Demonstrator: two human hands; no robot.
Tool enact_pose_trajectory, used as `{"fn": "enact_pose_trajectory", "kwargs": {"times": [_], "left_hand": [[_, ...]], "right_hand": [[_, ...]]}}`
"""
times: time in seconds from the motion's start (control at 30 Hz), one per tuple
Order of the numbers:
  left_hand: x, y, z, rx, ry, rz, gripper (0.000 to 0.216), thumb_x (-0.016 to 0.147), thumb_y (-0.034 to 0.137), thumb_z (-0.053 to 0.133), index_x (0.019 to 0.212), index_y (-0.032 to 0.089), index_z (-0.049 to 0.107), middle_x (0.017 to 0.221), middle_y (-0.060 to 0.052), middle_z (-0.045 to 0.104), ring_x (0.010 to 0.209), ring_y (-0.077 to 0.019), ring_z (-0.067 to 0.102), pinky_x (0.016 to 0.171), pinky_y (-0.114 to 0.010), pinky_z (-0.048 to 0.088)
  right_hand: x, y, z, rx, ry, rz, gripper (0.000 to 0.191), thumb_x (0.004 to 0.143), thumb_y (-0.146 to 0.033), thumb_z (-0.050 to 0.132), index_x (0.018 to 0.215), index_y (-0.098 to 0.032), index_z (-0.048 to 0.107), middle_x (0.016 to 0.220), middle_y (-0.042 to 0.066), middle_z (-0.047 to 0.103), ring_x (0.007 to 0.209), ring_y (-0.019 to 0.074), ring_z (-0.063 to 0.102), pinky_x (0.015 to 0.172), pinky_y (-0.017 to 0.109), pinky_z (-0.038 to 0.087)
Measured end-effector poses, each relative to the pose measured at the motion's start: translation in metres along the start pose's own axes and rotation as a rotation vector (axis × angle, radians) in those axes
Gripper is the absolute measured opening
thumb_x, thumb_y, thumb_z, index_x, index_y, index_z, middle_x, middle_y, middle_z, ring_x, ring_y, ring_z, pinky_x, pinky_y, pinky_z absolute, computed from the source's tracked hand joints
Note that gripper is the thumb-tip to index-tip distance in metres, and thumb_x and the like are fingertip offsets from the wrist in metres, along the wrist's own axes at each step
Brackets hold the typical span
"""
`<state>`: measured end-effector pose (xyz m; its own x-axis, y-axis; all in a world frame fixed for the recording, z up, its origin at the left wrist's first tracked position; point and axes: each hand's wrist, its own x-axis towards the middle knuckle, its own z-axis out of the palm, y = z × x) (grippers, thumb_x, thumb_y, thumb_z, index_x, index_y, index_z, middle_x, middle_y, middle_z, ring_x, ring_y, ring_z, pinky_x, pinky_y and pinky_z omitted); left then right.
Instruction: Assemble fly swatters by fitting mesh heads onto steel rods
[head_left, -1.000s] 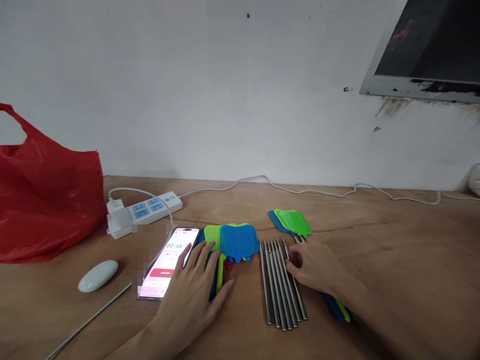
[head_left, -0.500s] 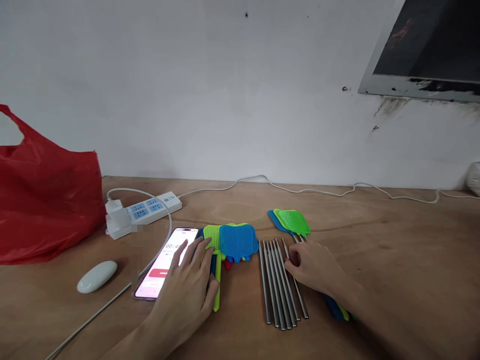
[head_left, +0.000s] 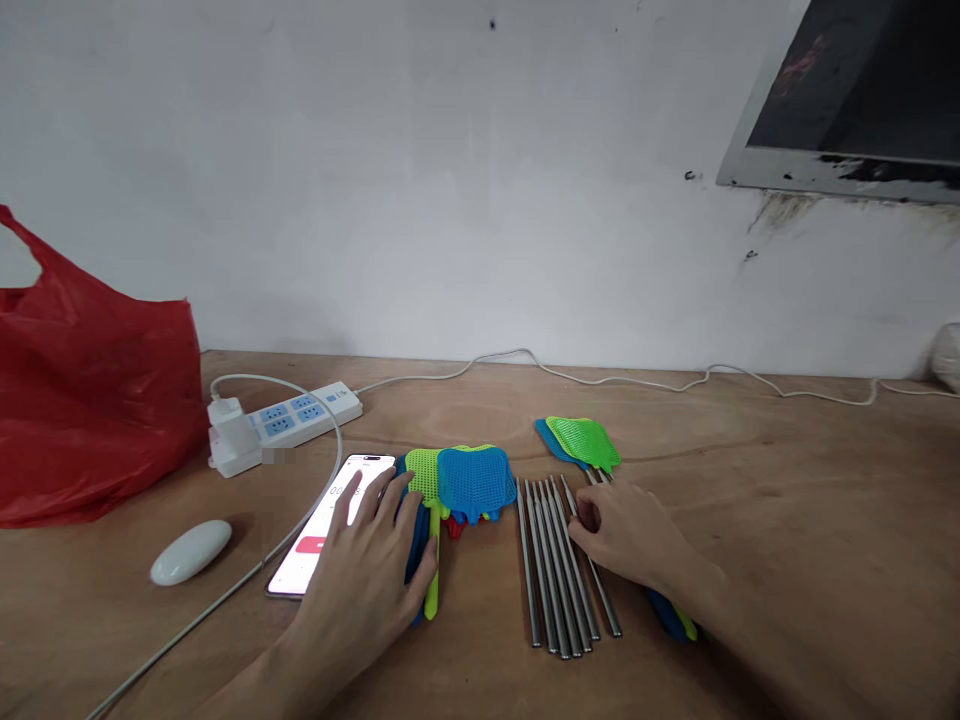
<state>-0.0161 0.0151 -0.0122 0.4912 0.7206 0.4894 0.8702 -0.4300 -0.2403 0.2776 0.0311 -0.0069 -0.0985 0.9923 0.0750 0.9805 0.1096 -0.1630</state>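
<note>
My left hand spreads its fingers over the right edge of a lit phone and the neighbouring fly swatter parts. By its thumb lies a yellow-green handle. Perforated swatter heads, a yellow-green one and a blue one, overlap beyond the fingertips. My right hand is curled, its thumb and index finger closing on the rightmost slim metal rod. Several more metal rods lie side by side to its left. Green swatter heads with thin rods lie beyond the right hand, partly covered by it.
A red plastic bag stands at the left. Near it are a white power strip, a white cable and a white oval object. Blue and yellow-green pieces show under my right forearm. A wall rises behind the table.
My left hand has shifted slightly left and covers more of the phone screen. The blue and yellow-green handles beside its thumb moved slightly. My right hand stays in place.
</note>
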Motion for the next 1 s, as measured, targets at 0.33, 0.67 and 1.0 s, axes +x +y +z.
{"fn": "enact_pose_trajectory", "kwargs": {"times": [0.33,0.67,1.0], "left_hand": [[0.003,0.001,0.002,-0.006,0.07,0.037,0.022,0.094,0.025,0.045,0.097,0.012,0.063,0.112,-0.019,0.066,0.114,-0.0391,0.057,0.106,-0.061,0.033],[0.0,0.009,-0.005,-0.196,0.152,0.106,0.029,0.103,0.019,0.032,0.105,0.014,0.06,0.083,-0.009,0.07,0.073,-0.0271,0.066,0.064,-0.04,0.05],[-0.004,0.01,-0.004,-0.345,0.178,0.122,0.029,0.105,0.024,0.038,0.122,0.018,0.06,0.093,-0.006,0.077,0.08,-0.024,0.071,0.078,-0.041,0.058]], "right_hand": [[0.0,0.0,0.0,0.029,0.008,-0.009,0.022,0.077,-0.026,0.059,0.057,-0.021,0.054,0.06,0.001,0.066,0.059,0.0177,0.057,0.053,0.028,0.022],[0.007,0.0,0.002,0.148,0.113,-0.009,0.023,0.071,-0.018,0.06,0.05,-0.02,0.052,0.053,0.0,0.062,0.055,0.015,0.056,0.054,0.026,0.032],[0.01,0.012,0.003,0.112,0.135,0.019,0.014,0.071,-0.016,0.061,0.06,-0.021,0.052,0.062,0.0,0.063,0.064,0.0168,0.057,0.057,0.026,0.028]]}}
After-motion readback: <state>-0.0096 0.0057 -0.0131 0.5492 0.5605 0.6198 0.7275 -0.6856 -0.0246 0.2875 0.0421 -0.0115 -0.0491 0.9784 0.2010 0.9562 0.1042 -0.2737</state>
